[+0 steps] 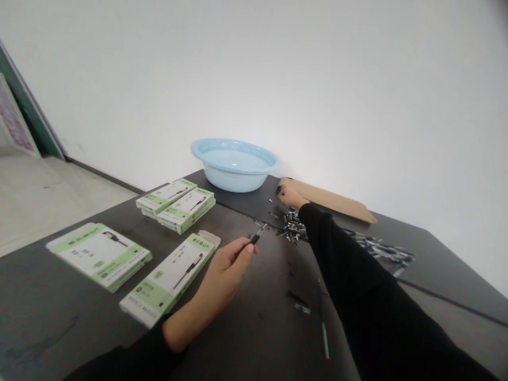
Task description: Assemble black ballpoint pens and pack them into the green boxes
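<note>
Pinching a black pen barrel (pixel 257 236) at frame centre in left hand (pixel 226 270) fingertips, over the desk (pixel 59 312); stretching right hand (pixel 289 197), grip impossible to tell, past the pen-parts pile (pixel 292 228) to the brown envelope (pixel 329 198). Risks dragging the sleeve (pixel 337 254) through the pile, scattering parts off the desk.

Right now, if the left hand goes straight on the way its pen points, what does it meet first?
Probably the pile of small dark parts beside the right sleeve. The left hand aims its pen up and right at it; depth is unclear.
</note>
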Action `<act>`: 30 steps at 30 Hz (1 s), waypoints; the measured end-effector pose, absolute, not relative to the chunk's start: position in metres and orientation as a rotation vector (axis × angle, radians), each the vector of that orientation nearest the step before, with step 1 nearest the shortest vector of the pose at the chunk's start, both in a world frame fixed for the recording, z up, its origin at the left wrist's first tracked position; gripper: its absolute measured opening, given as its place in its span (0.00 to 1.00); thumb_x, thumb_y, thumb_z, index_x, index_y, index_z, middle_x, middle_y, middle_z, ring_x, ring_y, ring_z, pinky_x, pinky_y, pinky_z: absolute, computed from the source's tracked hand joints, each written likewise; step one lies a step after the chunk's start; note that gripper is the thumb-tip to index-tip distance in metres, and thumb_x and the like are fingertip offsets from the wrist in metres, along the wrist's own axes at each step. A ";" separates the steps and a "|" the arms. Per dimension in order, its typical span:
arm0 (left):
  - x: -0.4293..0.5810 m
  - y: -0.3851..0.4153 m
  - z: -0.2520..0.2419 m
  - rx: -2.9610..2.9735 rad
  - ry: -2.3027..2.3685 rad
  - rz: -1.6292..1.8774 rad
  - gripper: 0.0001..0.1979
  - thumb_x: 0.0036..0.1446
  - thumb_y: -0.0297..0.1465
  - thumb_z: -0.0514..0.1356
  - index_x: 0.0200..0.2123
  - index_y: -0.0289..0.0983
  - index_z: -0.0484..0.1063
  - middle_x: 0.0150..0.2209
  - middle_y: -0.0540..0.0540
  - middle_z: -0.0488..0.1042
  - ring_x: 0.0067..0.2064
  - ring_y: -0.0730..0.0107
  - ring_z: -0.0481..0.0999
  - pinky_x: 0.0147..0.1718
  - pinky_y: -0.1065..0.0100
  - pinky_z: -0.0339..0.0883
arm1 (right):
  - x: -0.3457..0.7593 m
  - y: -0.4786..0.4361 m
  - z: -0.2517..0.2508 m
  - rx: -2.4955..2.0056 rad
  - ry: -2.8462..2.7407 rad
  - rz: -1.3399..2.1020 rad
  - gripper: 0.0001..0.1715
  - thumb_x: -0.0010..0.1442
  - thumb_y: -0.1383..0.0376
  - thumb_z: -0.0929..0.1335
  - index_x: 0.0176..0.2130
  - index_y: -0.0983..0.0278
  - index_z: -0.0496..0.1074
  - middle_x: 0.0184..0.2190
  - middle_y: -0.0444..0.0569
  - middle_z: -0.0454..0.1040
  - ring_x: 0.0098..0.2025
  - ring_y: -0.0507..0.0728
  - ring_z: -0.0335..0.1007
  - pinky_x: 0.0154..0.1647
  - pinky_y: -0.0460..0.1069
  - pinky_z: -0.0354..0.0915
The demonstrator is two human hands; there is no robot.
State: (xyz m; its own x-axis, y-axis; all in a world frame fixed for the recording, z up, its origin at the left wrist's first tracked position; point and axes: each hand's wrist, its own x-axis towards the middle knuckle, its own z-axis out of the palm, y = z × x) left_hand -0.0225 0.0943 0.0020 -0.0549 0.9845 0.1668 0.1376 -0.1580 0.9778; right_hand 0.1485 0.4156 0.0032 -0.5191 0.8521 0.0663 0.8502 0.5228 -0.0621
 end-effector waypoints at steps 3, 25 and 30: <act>-0.024 0.095 0.004 1.352 1.267 1.325 0.16 0.61 0.42 0.52 0.33 0.36 0.70 0.19 0.55 0.58 0.22 0.75 0.57 0.23 0.71 0.50 | 0.135 0.417 -0.001 -1.494 -2.693 0.055 0.16 0.57 0.70 0.64 0.40 0.73 0.80 0.40 0.60 0.80 0.42 0.59 0.75 0.45 0.46 0.66; -0.028 0.094 0.014 1.280 1.252 1.391 0.16 0.60 0.42 0.53 0.32 0.36 0.70 0.18 0.56 0.56 0.20 0.76 0.54 0.21 0.71 0.48 | 0.149 0.445 0.002 -1.590 -2.539 0.043 0.27 0.54 0.79 0.60 0.51 0.73 0.74 0.50 0.62 0.76 0.52 0.60 0.72 0.51 0.46 0.64; -0.028 0.094 0.014 1.278 1.247 1.382 0.16 0.60 0.42 0.52 0.33 0.36 0.70 0.18 0.56 0.56 0.20 0.76 0.54 0.21 0.72 0.47 | 0.157 0.447 0.000 -1.599 -2.594 0.071 0.22 0.52 0.77 0.63 0.44 0.72 0.78 0.43 0.59 0.79 0.46 0.58 0.75 0.47 0.44 0.65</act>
